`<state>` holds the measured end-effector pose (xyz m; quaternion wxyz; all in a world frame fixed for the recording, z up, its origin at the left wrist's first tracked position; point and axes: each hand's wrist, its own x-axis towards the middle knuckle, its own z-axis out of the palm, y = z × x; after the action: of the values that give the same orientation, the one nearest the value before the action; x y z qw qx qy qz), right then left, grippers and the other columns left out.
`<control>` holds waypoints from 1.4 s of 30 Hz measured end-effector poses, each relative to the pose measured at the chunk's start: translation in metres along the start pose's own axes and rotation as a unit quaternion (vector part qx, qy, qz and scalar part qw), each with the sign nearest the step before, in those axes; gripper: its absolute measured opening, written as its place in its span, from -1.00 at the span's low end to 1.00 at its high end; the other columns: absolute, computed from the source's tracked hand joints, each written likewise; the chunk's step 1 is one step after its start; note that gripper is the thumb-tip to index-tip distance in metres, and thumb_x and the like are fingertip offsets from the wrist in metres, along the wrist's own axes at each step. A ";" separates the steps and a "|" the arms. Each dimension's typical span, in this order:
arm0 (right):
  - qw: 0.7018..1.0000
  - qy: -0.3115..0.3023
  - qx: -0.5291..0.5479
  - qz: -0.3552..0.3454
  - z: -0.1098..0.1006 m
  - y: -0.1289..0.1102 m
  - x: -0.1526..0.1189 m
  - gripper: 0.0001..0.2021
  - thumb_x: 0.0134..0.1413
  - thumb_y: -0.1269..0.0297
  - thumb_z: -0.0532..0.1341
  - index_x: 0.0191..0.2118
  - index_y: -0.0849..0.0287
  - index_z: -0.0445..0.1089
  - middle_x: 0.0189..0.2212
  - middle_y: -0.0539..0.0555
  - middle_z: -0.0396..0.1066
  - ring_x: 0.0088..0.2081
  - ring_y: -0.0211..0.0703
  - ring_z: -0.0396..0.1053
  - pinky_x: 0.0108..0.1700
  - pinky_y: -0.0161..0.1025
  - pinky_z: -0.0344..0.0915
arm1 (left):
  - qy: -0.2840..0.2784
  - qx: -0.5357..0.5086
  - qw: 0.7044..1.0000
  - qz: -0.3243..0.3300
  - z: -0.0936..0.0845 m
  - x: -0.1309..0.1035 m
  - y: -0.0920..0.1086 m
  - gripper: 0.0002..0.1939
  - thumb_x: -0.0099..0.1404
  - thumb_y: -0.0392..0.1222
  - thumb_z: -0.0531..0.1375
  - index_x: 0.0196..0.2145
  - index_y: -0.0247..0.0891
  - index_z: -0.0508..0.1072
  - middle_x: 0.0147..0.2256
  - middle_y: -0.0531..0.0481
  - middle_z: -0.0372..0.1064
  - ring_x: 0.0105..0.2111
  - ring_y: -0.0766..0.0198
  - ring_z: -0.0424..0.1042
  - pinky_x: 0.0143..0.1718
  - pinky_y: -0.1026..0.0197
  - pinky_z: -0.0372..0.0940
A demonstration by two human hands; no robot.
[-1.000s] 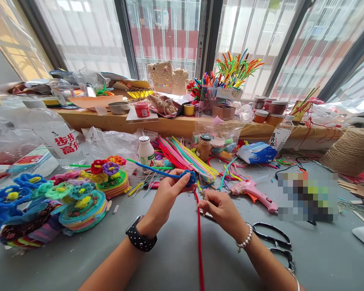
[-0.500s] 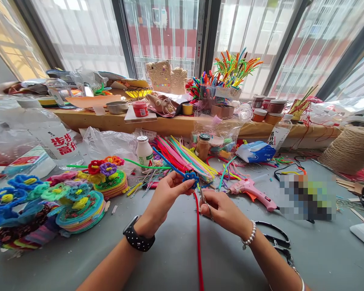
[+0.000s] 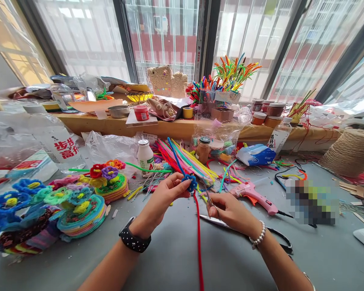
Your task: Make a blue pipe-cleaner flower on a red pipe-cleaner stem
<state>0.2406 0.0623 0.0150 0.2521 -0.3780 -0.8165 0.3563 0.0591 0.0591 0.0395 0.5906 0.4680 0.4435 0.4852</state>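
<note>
My left hand point(image 3: 172, 189) pinches a small blue flower point(image 3: 189, 182) of fuzzy stem. A straight blue stem point(image 3: 176, 157) rises from it to the upper left, and a long red stem point(image 3: 198, 238) hangs below, running to the bottom edge. Small metal scissors point(image 3: 207, 194) are in my right hand point(image 3: 227, 210), fingers closed round the handles, blades pointing up and slightly left. The blades are apart from the flower, to its right. Larger black-handled scissors point(image 3: 218, 221) lie on the table partly under my right hand and wrist.
Left are finished fuzzy flowers point(image 3: 80, 196) on round layered bases and a water bottle point(image 3: 56, 141). Loose colourful stems point(image 3: 197, 163), a white bottle point(image 3: 144, 155) and a brown jar point(image 3: 202, 150) stand behind the hands. A pink glue gun point(image 3: 257, 196) and twine spool point(image 3: 348, 151) are right.
My right hand has moved right and slightly down with the small scissors, away from the flower. The flower is now more fully visible, and the blue stem stands steeper.
</note>
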 end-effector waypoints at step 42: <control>1.000 0.020 -0.014 0.019 0.014 -0.003 0.005 -0.55 -0.09 -0.13 -0.01 -0.64 0.19 0.00 -0.67 -0.09 0.01 -0.59 -0.35 -0.06 -0.56 -0.38 -0.10 | 0.011 0.023 0.999 0.028 0.009 -0.002 -0.005 -0.85 -0.02 -0.19 0.20 -0.53 -0.30 0.29 -0.57 0.14 0.24 -0.50 0.41 0.29 -0.40 0.34 0.23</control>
<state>0.2271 0.0592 0.0091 0.2567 -0.4037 -0.8089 0.3419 0.0685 0.0553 0.0367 0.5611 0.4884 0.4473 0.4966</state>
